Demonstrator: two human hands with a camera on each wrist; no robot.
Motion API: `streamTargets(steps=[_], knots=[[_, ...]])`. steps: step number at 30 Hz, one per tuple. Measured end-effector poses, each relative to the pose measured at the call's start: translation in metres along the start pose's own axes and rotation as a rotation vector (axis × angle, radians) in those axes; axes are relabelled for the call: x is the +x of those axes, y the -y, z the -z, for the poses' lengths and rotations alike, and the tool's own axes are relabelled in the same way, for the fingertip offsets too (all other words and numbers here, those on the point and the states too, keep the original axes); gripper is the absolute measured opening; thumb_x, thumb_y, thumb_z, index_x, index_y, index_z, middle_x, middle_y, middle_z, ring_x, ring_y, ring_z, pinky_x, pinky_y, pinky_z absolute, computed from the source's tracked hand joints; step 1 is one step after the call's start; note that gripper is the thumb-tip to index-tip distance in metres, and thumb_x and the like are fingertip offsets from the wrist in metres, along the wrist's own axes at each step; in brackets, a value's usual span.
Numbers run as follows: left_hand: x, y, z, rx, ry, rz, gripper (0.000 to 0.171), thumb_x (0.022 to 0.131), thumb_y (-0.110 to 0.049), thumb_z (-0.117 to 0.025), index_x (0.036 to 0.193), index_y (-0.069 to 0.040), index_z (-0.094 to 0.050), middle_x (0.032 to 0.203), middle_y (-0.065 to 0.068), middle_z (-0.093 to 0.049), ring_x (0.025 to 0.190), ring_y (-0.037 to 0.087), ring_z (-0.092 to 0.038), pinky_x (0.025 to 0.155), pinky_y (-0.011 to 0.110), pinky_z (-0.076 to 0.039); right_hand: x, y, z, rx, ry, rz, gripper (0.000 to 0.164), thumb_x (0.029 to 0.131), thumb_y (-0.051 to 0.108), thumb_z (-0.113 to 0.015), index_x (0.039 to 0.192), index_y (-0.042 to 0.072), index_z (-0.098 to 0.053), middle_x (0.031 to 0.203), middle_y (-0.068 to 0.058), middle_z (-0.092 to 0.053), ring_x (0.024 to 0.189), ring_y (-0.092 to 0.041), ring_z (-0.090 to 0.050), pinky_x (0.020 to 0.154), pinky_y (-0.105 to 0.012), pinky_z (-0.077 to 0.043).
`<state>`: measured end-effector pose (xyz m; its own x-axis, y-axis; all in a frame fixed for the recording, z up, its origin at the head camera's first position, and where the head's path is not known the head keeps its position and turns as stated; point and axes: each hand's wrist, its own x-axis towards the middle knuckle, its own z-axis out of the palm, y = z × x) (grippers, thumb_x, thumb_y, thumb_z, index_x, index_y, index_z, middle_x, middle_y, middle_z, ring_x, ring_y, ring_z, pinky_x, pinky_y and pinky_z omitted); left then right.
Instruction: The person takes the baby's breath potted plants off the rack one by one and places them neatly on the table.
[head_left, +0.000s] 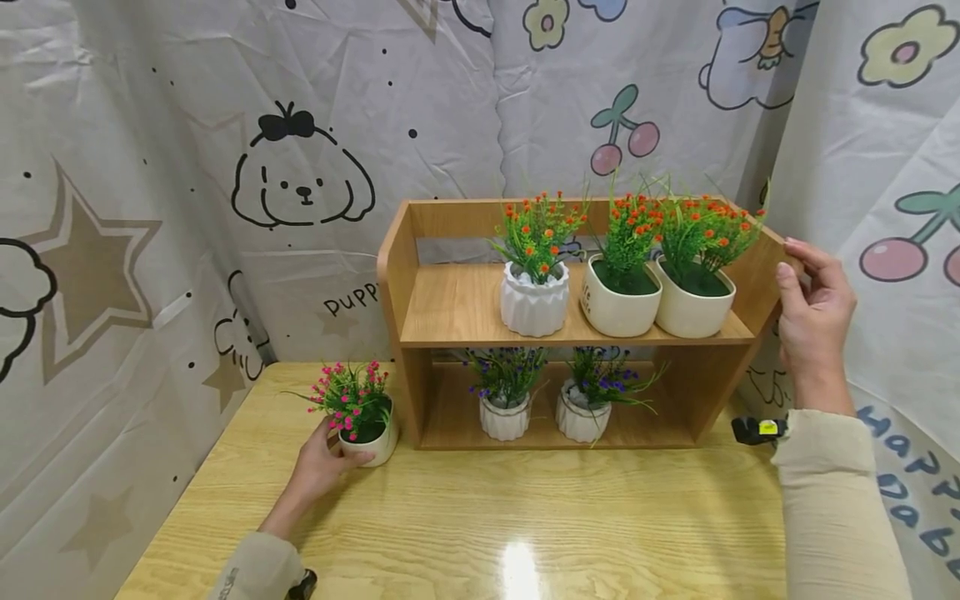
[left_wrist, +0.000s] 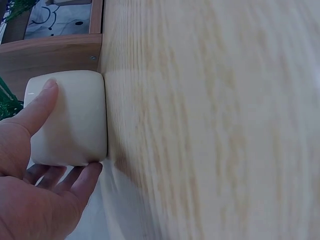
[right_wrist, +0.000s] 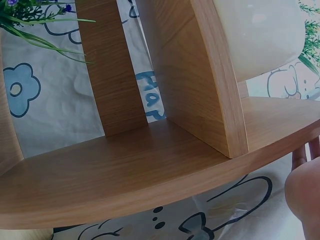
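At the left of the head view, a cream pot with pink flowers point(head_left: 378, 437) stands on the table beside the wooden shelf point(head_left: 480, 340). My left hand point(head_left: 322, 460) holds this pot. In the left wrist view, the thumb point(left_wrist: 42, 107) lies across the cream wall of the pot point(left_wrist: 77, 117) and the fingers curl along its side. Over on the right, my right hand point(head_left: 817, 308) grips the upper edge of the shelf's right side panel point(head_left: 765, 287). Only part of that hand point(right_wrist: 305, 187) appears in the right wrist view.
A white fluted pot point(head_left: 534, 302) and two cream pots, one nearer the middle point(head_left: 622, 308) and one at right point(head_left: 693, 310), carry orange flowers on the upper board. Two white pots point(head_left: 505, 419) with purple flowers occupy the lower level. Printed cloth point(head_left: 315, 275) surrounds the table.
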<state>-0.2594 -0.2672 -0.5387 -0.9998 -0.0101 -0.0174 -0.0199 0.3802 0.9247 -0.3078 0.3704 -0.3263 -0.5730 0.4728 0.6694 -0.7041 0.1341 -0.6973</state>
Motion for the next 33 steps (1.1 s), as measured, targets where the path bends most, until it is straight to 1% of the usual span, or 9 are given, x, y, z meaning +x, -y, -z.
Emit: streamTargets(steps=[4,10,14,18,22,24,27,30,33], knots=[[0.000,0.000,-0.001,0.008,-0.009,-0.014,0.098,0.086,-0.013,-0.086,0.162,-0.005,-0.024,0.162,0.026,-0.035,0.147,0.045,-0.041,0.103,0.034,-0.057,0.000,0.001,0.000,0.009,-0.003,0.001,0.029,0.099,-0.004,-0.061,0.127,0.000,-0.070,0.129,-0.004,-0.066,0.111,-0.014,-0.056,0.090,-0.021,-0.045],[-0.001,0.002,-0.002,0.076,-0.025,-0.024,0.096,0.087,-0.018,-0.086,0.160,-0.003,-0.026,0.162,0.027,-0.035,0.147,0.047,-0.039,0.113,0.050,-0.048,-0.001,0.002,0.000,0.040,-0.009,-0.011,0.030,0.099,-0.006,-0.061,0.127,-0.001,-0.069,0.130,-0.005,-0.066,0.114,-0.015,-0.057,0.092,-0.020,-0.046],[-0.001,0.003,-0.004,0.064,-0.031,-0.042,0.096,0.086,-0.016,-0.086,0.160,-0.001,-0.026,0.160,0.030,-0.036,0.146,0.048,-0.040,0.117,0.054,-0.044,-0.001,0.001,0.001,0.049,-0.010,-0.015,0.030,0.099,-0.006,-0.061,0.127,-0.001,-0.069,0.130,-0.006,-0.065,0.114,-0.015,-0.057,0.092,-0.020,-0.046],[-0.006,-0.001,-0.001,0.042,-0.028,-0.013,0.109,0.085,-0.020,-0.088,0.163,0.000,-0.015,0.163,0.032,-0.028,0.149,0.050,-0.034,0.121,0.055,-0.037,-0.001,0.000,0.001,0.052,-0.010,-0.012,0.029,0.099,-0.006,-0.061,0.127,-0.001,-0.070,0.130,-0.005,-0.065,0.114,-0.015,-0.056,0.092,-0.020,-0.046],[-0.014,-0.018,0.008,0.006,-0.066,0.008,0.125,0.083,-0.026,-0.090,0.166,-0.008,0.001,0.171,0.026,-0.012,0.155,0.048,-0.022,0.126,0.057,-0.028,0.000,-0.001,-0.002,0.058,-0.006,-0.005,0.029,0.099,-0.005,-0.061,0.126,-0.001,-0.070,0.130,-0.005,-0.065,0.113,-0.015,-0.056,0.091,-0.020,-0.045],[-0.019,-0.030,0.014,-0.030,-0.111,-0.029,0.129,0.082,-0.025,-0.091,0.167,-0.015,0.005,0.173,0.018,-0.006,0.158,0.043,-0.016,0.127,0.058,-0.025,0.000,-0.001,-0.003,0.060,-0.010,-0.003,0.029,0.099,-0.005,-0.061,0.126,-0.001,-0.070,0.129,-0.005,-0.065,0.112,-0.014,-0.056,0.090,-0.020,-0.045],[-0.025,-0.050,0.023,-0.062,-0.203,-0.126,0.132,0.080,-0.018,-0.092,0.167,-0.023,0.007,0.175,0.007,-0.002,0.160,0.035,-0.010,0.130,0.056,-0.019,0.000,0.000,-0.004,0.081,-0.021,-0.001,0.028,0.099,-0.007,-0.061,0.125,-0.001,-0.070,0.129,-0.006,-0.066,0.110,-0.014,-0.056,0.089,-0.019,-0.045],[-0.032,-0.070,0.030,-0.033,-0.303,-0.219,0.131,0.077,-0.014,-0.093,0.167,-0.030,0.001,0.175,0.000,-0.006,0.161,0.027,-0.010,0.131,0.053,-0.016,-0.001,0.001,-0.003,0.093,-0.023,-0.004,0.028,0.098,-0.007,-0.061,0.125,-0.001,-0.070,0.129,-0.007,-0.066,0.110,-0.014,-0.057,0.088,-0.019,-0.046],[-0.037,-0.094,0.031,0.007,-0.383,-0.313,0.127,0.075,-0.010,-0.094,0.166,-0.034,-0.009,0.173,-0.005,-0.015,0.159,0.022,-0.016,0.131,0.047,-0.018,-0.001,0.001,-0.003,0.094,-0.020,-0.007,0.028,0.098,-0.006,-0.062,0.125,-0.001,-0.070,0.130,-0.007,-0.066,0.110,-0.014,-0.057,0.088,-0.019,-0.046]])
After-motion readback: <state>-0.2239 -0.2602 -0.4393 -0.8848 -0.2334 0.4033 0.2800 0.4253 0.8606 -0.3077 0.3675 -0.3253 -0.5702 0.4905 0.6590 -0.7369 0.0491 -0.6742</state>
